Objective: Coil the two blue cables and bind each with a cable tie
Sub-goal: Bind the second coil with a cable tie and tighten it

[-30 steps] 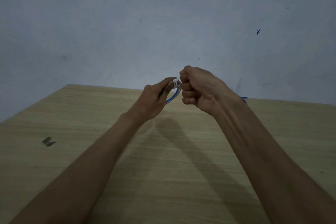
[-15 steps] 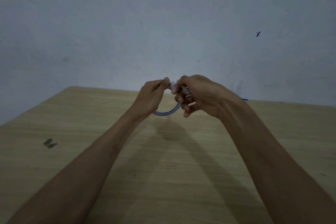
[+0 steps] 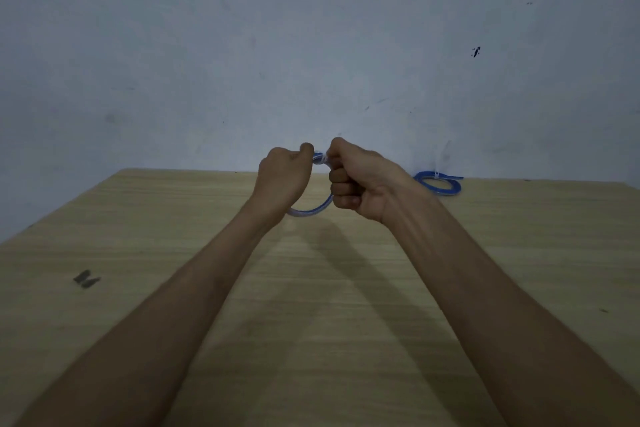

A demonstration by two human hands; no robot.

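Above the wooden table [image 3: 346, 340] I hold a coiled blue cable [image 3: 313, 209] between both hands. My left hand [image 3: 284, 180] is closed on the coil's left side. My right hand [image 3: 360, 180] is a fist on its right side, and its fingers pinch a white cable tie [image 3: 321, 158] at the top of the coil. Only the coil's lower arc and a short top piece show; the hands hide the remainder. A second blue cable coil [image 3: 439, 183], with a white tie on it, lies flat on the table at the back right, by the wall.
A pale blue-grey wall [image 3: 311, 45] rises right behind the table's far edge. A small dark mark [image 3: 86, 278] sits on the table at the left. The table's left edge slants away toward the back.
Both hands turned and dropped slightly, so the coil now hangs below them with its lower arc showing. My right forearm shifted, uncovering the second coil at the back right.
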